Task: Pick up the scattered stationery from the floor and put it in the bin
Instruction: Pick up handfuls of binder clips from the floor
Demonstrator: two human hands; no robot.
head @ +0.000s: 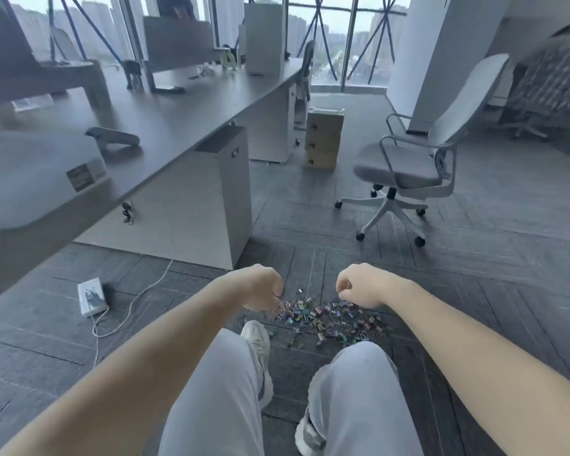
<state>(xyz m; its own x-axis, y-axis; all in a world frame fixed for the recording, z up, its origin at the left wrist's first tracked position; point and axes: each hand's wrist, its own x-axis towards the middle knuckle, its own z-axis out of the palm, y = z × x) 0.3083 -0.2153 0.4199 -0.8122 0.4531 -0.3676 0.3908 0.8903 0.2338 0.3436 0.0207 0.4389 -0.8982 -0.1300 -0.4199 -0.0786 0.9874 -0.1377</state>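
Beyond both grips, the grey carpet-tile floor point(474, 291) runs out towards a window wall. Far to the left of the left grip and well above it stands a long dark counter point(185, 116) carrying screens. Ahead of the right grip and well apart from it is a pale swivel chair point(405, 172). A brown stack of boxes point(323, 139) sits further off, between the chair and the counter. Left of the left grip, on the floor, lies a white power strip point(91, 296) with a thin white cable point(145, 291) trailing from it. The person crouches or sits low, light trousers filling the near edge and a white shoe point(255, 337) just under the left grip.

The left grip point(264, 287) and the right grip point(359, 286) hang side by side just above the floor, each with its fingers curled inwards and its knuckles up. Whether either has anything pinched is too small to tell.

Between the two grips and just nearer than them lies the stationery, a loose heap of small coloured binder clips point(329, 319) spread across the floor, with a few strays towards the shoe.

The step in hand looks like gathering: both grips are at the far edge of the heap, and nearly all of it remains on the floor, so the task appears barely begun. No bin is in view. The next move probably calls for scooping rather than picking singly, cupping both grips round a bunch of clips, and then finding the bin outside this view.
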